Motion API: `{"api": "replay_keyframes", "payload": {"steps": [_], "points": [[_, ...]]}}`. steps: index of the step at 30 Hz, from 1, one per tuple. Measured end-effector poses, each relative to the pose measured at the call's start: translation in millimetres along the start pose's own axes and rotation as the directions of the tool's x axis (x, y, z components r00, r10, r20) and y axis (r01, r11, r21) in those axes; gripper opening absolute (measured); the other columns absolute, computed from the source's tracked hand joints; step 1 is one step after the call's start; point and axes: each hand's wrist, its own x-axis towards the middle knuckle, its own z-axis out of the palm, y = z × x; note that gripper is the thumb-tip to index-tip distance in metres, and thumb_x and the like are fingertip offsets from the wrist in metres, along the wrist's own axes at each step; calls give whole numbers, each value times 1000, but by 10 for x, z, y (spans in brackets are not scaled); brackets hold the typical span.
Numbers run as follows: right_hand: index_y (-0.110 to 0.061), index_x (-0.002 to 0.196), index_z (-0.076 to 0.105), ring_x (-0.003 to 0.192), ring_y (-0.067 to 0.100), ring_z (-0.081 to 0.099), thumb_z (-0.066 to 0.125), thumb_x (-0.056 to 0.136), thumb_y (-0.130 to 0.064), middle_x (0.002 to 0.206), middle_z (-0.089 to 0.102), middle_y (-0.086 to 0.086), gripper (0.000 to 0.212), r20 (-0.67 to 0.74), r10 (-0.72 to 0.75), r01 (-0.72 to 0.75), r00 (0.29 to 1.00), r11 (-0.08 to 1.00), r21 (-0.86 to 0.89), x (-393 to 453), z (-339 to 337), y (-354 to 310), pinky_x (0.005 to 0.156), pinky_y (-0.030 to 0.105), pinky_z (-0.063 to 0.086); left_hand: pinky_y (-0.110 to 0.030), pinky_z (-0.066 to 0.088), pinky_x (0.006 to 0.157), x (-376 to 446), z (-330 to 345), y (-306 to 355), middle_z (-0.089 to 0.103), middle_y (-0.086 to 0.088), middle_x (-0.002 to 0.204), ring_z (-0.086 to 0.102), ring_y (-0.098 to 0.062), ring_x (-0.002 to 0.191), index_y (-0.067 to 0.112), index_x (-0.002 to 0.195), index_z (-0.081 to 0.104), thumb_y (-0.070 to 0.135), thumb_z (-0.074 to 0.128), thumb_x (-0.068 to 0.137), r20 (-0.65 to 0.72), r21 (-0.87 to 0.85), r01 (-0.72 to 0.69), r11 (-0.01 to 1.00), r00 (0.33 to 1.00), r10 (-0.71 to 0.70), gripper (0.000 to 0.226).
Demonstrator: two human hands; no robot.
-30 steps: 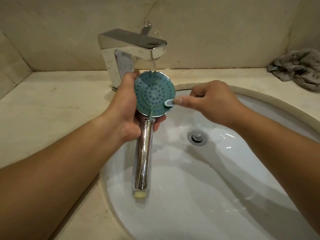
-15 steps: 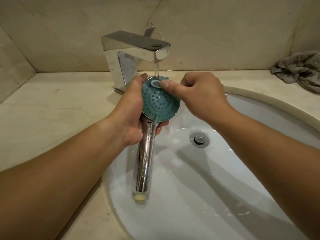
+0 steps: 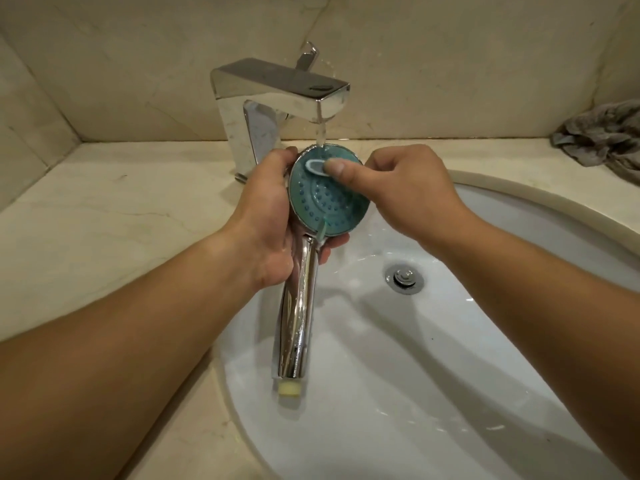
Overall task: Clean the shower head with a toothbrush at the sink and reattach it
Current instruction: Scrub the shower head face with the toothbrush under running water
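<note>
Chrome comes first, nearest me: the shower head [image 3: 329,199] hangs handle-down over the white sink [image 3: 381,393], its cream threaded end at about 6 o'clock and its teal nozzle face turned up towards 12; the left hand [image 3: 273,220] grips it just under the face, fingers curled round the neck, thumb up along the rim; the right hand [image 3: 398,195] pinches the toothbrush [image 3: 317,167], forefinger pressing the pale brush head flat against the teal face; a second ago that brush sat at the 3 o'clock edge of the disc, half a second ago it had climbed to the top, and it is now at about 11 o'clock, directly under the stream; so I judge the scrubbing to be mid-circuit around the rim, with rinsing and reattaching not yet done; beyond, the faucet [image 3: 277,88] runs water onto the disc's upper edge; at 2 o'clock a grey rag [image 3: 602,136] lies crumpled on the marble counter [image 3: 104,209].
</note>
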Motion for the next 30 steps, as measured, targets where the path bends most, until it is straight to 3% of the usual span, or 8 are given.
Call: {"api": "replay_keyframes", "payload": {"steps": [6, 10, 15, 19, 22, 26, 28, 30], "points": [[-29, 47, 57, 62, 21, 39, 65, 59, -85, 36, 39, -13, 58, -117, 43, -47, 992, 998, -30, 71, -142, 8, 68, 39, 36, -43, 47, 81, 0, 6, -5, 80, -13, 106, 74, -35, 85, 20, 114, 78, 62, 38, 98, -9, 73, -8, 997, 1000, 9, 61], [-23, 51, 60, 72, 23, 55, 65, 62, -83, 48, 52, -10, 62, -26, -17, 14, 1000, 992, -123, -46, -22, -119, 78, 50, 49, -38, 51, 75, -22, 37, -5, 80, -14, 105, 74, -34, 88, 19, 118, 76, 61, 36, 101, -5, 55, -15, 998, 1000, 15, 61], [-17, 60, 61, 79, 18, 47, 66, 68, -76, 56, 50, -3, 60, 104, -112, 140, 988, 937, -320, -132, -75, -207, 84, 43, 38, -35, 48, 70, -31, 2, 9, 80, -13, 100, 75, -35, 84, 19, 116, 78, 63, 38, 99, -14, 48, 29, 998, 1000, -28, 62], [-20, 73, 72, 91, 20, 43, 62, 58, -82, 66, 61, 3, 65, 276, -96, 207, 956, 889, -408, -129, -166, -171, 87, 40, 35, -39, 47, 76, -23, 6, 8, 81, -10, 103, 73, -31, 82, 20, 113, 80, 65, 36, 100, -20, 85, 8, 996, 1000, -6, 64], [-19, 70, 71, 80, 16, 47, 54, 42, -87, 60, 58, -1, 76, 243, -115, 203, 963, 905, -374, -44, -316, -147, 85, 36, 33, -42, 45, 82, -34, 27, 14, 81, -10, 103, 75, -35, 91, 23, 112, 80, 65, 36, 100, -22, 116, 7, 993, 1000, -5, 62], [-22, 81, 73, 94, 19, 44, 62, 61, -80, 74, 66, 1, 63, 266, -197, 299, 944, 851, -432, -100, -258, -178, 94, 39, 17, -35, 49, 70, -45, 35, 15, 81, -11, 103, 75, -34, 89, 23, 114, 79, 65, 37, 101, -28, 130, -9, 991, 1000, 13, 61], [-24, 85, 74, 96, 20, 43, 57, 61, -83, 79, 67, -1, 66, 304, -210, 342, 929, 800, -494, -126, -208, -197, 96, 41, 25, -36, 49, 70, -49, 37, 12, 81, -12, 103, 74, -34, 87, 22, 113, 79, 64, 38, 101, -34, 128, -13, 992, 999, 18, 60], [-22, 77, 71, 94, 20, 53, 49, 48, -89, 74, 66, 0, 77, 232, -197, 288, 953, 831, -477, -57, -299, -178, 101, 43, 31, -39, 51, 77, -48, 33, 16, 81, -10, 102, 76, -35, 94, 25, 115, 78, 65, 39, 100, -49, 122, -9, 992, 999, 15, 58]]}}
